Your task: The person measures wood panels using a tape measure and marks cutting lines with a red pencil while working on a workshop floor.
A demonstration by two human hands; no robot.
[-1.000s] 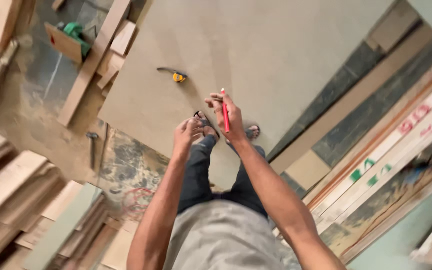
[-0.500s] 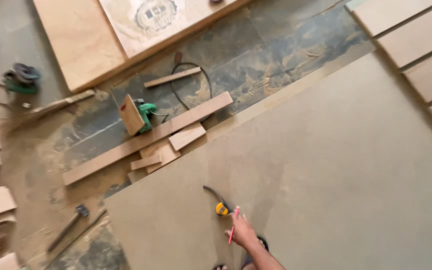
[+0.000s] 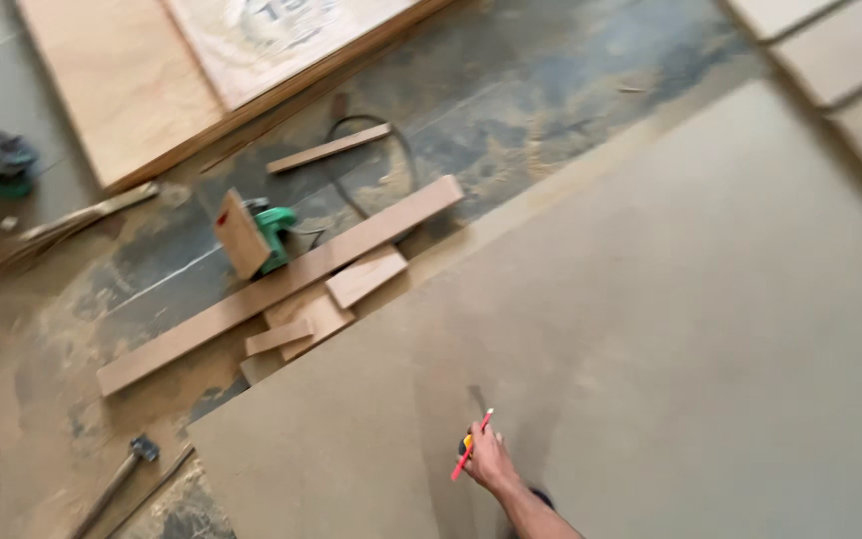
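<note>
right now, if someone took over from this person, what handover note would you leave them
Right hand: holds a red pencil, tip up, over a yellow tape measure lying on the large fibreboard sheet.
Left hand: not in view.
Nearby: green power saw and wood offcuts on the sawdusty floor; hammer by the sheet's left corner.
Done: no pencil mark can be made out on the sheet.
Left: any marking or cutting of the sheet.

Yellow tape measure (image 3: 466,442) mostly hidden behind right hand (image 3: 488,461); left hand out of frame.
</note>
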